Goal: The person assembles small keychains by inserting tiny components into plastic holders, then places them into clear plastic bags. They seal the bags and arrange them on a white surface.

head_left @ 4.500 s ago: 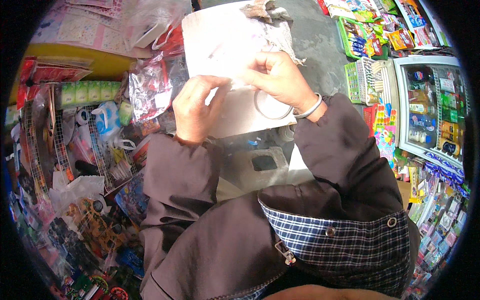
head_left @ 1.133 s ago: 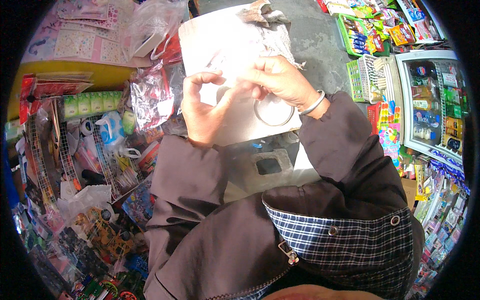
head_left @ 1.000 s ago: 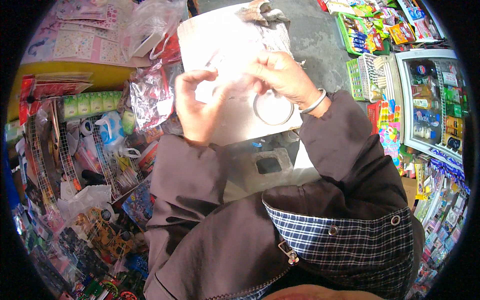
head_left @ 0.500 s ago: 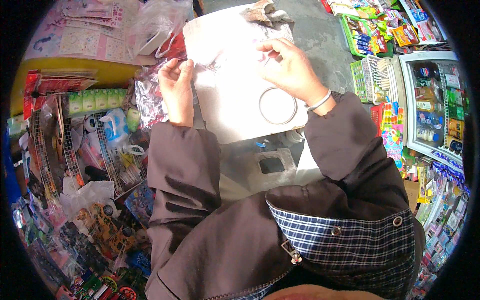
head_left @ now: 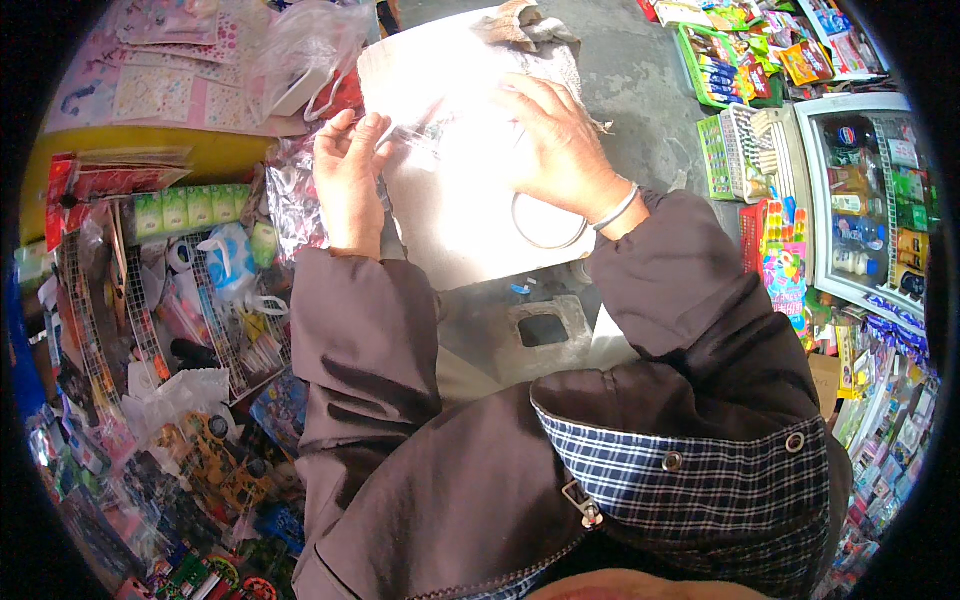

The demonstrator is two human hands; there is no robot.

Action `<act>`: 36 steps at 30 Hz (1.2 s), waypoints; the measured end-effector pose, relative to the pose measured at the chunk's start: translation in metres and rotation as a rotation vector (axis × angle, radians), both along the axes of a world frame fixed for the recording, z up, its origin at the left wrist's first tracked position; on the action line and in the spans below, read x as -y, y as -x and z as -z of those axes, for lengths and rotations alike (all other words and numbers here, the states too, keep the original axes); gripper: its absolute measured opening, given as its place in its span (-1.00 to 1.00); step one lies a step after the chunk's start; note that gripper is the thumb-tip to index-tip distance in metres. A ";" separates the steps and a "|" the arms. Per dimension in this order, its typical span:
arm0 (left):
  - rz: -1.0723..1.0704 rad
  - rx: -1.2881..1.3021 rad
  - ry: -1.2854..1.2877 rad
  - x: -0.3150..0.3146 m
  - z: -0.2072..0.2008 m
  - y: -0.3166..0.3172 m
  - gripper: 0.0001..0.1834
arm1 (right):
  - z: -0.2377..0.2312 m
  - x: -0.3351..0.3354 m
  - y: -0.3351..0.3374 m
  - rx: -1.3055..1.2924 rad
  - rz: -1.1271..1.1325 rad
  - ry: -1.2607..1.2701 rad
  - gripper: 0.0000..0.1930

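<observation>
A pale board (head_left: 450, 245) lies before me, its middle washed out by strong sunlight. Over its left edge, my left hand (head_left: 350, 180) is closed with bent fingers and thumb on what looks like clear plastic film (head_left: 425, 132), which stretches onto the board. My right hand (head_left: 565, 150) is palm-down over the board's right half; glare hides its fingertips and anything under them. Just below that hand, a round ring-like rim (head_left: 552, 243) rests on the board, partly covered by the wrist.
A crumpled greyish cloth (head_left: 530, 30) sits at the board's far edge. Wire racks (head_left: 215, 300) of packaged goods crowd the left, below a table with sticker sheets (head_left: 160, 95). At right stand snack baskets (head_left: 715, 75) and a glass-fronted drinks cooler (head_left: 825, 240). A grey stool-like top with a hole (head_left: 575, 345) is nearer me.
My right hand has turned from a raised pinch to palm-down and shifted slightly left, covering part of the ring. My left hand has barely moved; more film shows beside it.
</observation>
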State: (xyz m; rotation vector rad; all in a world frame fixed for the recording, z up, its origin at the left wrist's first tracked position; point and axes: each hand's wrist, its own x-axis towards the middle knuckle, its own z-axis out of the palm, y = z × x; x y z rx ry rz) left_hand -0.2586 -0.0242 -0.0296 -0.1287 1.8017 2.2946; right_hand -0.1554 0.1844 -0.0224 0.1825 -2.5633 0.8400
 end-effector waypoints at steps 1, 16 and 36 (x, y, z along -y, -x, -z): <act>-0.010 0.008 -0.048 0.000 -0.002 0.000 -0.61 | -0.002 0.003 0.000 -0.013 0.016 -0.014 -0.31; -0.057 0.045 -0.146 0.007 -0.004 -0.011 -0.70 | -0.003 0.007 0.006 -0.136 0.044 0.127 -0.74; 0.065 -0.589 0.638 -0.050 0.022 -0.035 -0.80 | 0.000 0.011 0.007 -0.238 0.053 0.266 -0.84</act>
